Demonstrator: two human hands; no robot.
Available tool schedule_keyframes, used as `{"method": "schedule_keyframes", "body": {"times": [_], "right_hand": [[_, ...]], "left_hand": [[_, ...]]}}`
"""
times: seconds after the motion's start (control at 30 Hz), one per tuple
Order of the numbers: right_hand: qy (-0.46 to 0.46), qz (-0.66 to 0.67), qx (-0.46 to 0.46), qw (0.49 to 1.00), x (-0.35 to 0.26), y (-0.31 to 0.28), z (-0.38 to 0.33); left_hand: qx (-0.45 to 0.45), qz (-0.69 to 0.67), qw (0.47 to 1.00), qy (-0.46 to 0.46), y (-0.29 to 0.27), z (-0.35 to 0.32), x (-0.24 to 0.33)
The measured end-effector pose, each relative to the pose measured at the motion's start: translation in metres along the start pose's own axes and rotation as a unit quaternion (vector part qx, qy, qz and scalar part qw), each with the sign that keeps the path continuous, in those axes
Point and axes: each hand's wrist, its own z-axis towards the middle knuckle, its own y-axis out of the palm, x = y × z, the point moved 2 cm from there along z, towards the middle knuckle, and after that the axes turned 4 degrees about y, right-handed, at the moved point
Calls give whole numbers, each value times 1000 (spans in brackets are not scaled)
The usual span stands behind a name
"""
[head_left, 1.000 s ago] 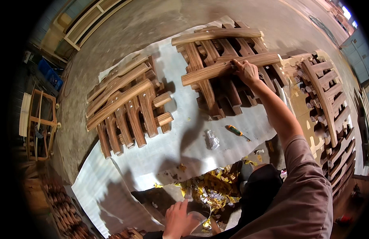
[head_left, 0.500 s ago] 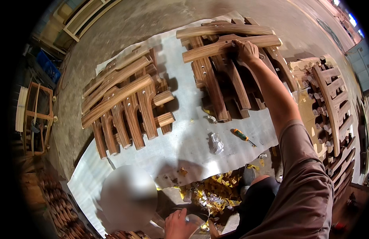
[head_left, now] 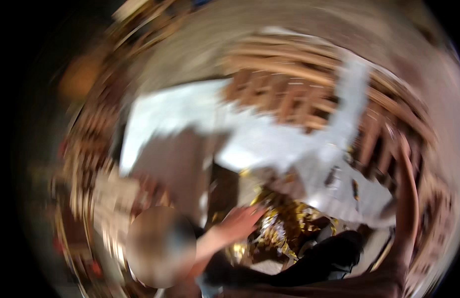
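The view is smeared by motion. My right hand [head_left: 399, 143] reaches far out to the right, at the stack of brown wooden slatted frames [head_left: 373, 136]; its fingers are too blurred to show whether they grip. My left hand [head_left: 242, 221] is low in the middle, fingers stretched out, just left of a heap of yellow and silver scraps [head_left: 279, 223]. It appears to hold nothing. A second stack of wooden slatted frames [head_left: 284, 82] lies on the pale sheet [head_left: 175, 107]. Near the right stack lie a screwdriver [head_left: 355, 190] and a crumpled clear wrapper [head_left: 333, 178].
More stacked wooden parts [head_left: 98, 134] stand along the left. Further wooden frames [head_left: 433, 228] lie at the right edge. My dark-clad leg [head_left: 314, 256] is beside the scraps. A blurred round patch covers part of the lower left.
The view has swung to the left, so the stacks now appear farther right. My left hand has come up beside the scraps with its fingers extended. My right hand remains at the right stack.
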Motion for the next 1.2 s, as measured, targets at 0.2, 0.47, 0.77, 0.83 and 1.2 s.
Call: {"method": "schedule_keyframes", "body": {"times": [0.2,0.47,0.77,0.83,1.2], "right_hand": [[-311,6,-208,927,-113,27,-146],[-409,-1,-260,875,-240,-21,-287],[-264,194,-375,867,-236,50,-313],[-288,175,-356,872,-224,68,-311],[-155,208,-355,898,-190,72,-329]], "left_hand": [[214,-114,970,13,-45,-43,-20],[594,-73,729,-332,-63,-293,-28],[480,-241,449,-714,47,-528,-183],[467,-254,467,-707,43,-532,-198],[731,-632,232,109,65,-564,-144]]}}
